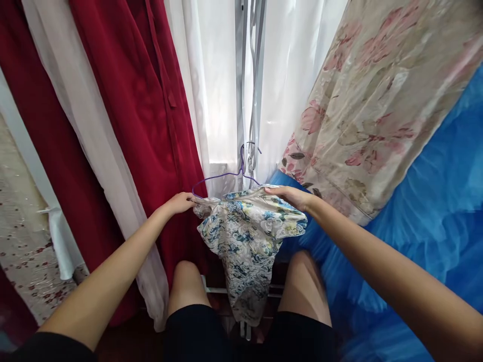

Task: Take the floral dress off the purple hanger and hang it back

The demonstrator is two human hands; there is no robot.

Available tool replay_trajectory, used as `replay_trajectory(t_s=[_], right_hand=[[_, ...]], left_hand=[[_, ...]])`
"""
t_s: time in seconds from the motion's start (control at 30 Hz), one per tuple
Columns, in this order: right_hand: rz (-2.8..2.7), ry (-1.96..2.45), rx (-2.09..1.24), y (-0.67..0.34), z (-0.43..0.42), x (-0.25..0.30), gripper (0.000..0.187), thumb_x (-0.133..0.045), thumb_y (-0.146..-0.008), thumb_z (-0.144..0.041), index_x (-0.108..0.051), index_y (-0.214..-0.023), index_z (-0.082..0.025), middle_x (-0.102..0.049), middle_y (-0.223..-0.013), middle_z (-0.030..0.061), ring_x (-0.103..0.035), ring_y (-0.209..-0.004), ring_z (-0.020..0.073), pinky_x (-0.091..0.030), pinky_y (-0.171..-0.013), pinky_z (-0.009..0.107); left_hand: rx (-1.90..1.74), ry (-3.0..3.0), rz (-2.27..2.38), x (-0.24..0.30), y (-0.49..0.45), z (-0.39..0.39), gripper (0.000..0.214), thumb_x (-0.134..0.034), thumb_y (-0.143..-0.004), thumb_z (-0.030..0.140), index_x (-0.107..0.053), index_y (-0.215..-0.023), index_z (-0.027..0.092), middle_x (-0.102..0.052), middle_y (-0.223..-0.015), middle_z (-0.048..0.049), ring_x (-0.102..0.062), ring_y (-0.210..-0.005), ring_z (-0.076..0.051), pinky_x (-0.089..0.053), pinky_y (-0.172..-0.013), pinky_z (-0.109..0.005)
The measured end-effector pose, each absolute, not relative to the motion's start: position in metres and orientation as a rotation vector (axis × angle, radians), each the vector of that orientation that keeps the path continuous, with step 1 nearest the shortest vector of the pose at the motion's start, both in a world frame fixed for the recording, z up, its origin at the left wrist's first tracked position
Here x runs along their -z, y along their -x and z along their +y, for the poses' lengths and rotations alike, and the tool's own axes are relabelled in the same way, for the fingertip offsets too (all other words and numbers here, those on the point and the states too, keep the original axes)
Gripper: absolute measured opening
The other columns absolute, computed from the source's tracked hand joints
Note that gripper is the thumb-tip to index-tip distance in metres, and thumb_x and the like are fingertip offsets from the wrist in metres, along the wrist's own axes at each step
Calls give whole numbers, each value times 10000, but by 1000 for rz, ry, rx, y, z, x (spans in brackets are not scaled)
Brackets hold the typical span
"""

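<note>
You have the small floral garment (247, 236) in front of you, held up between your two hands, its lower end hanging down between your bare knees (186, 284). Your left hand (180, 202) pinches the cloth at the garment's left shoulder, thumb and fingertips closed together on the edge, right by the left end of the purple hanger (222, 174). Your right hand (290, 196) grasps the opposite shoulder, with the thumb laid along the top edge and the other fingers mostly hidden behind the cloth, so how tightly they curl you cannot tell from here. The hanger stands above the neckline, its hook upright and its left arm bare as far as your left hand, while its right arm slopes down to the garment's top edge near your right thumb. The print is white and grey with blue flowers and touches of yellow, and the fabric is creased. Behind the hook hang white cloth (217, 75) and shiny grey strips (260, 45). On your left are a long red garment (132, 100) and a pale sheer one (92, 141); on your right, a cream garment with pink flowers (366, 115) hangs in front of ruffled blue tulle (411, 241), near your right forearm
</note>
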State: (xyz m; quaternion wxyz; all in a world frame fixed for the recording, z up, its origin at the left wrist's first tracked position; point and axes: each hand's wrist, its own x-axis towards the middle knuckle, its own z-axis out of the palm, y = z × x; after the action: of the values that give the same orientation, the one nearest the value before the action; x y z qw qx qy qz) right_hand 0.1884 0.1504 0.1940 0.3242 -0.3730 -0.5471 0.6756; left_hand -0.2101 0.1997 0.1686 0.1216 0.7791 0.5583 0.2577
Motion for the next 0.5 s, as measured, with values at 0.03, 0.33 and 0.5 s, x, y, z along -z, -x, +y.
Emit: replay_trajectory(t_s=[0.03, 0.33, 0.5], right_hand=[[-1422, 991, -1770, -187, 151, -194, 260, -674, -890, -349, -749, -1041, -150, -796, -942, 99, -756, -833, 245, -608, -813, 365], [-1294, 940, -1840, -185, 154, -192, 269, -659, -876, -333, -722, -1058, -145, -794, -882, 110, -765, -766, 270, -615, -789, 397], [-1377, 871, -1767, -183, 162, -173, 287, -634, -906, -440, -723, -1019, -191, -792, -868, 78, -766, -802, 256, -601, -857, 414]], left_hand=[[-786, -2266, 1665, -168, 210, 201, 141, -676, -658, 343, -667, -678, 204, -696, -668, -35, -618, -686, -224, -460, -667, -297], [-950, -2675, 1834, -196, 193, 194, 316, -469, -881, 231, -670, -1123, 249, -695, -1239, -91, -525, -1231, -338, -331, -1050, -519], [-1152, -2583, 1235, -220, 164, 199, 296, -460, -863, 234, -693, -1042, 193, -710, -1170, -69, -609, -1120, -246, -420, -1016, -372]])
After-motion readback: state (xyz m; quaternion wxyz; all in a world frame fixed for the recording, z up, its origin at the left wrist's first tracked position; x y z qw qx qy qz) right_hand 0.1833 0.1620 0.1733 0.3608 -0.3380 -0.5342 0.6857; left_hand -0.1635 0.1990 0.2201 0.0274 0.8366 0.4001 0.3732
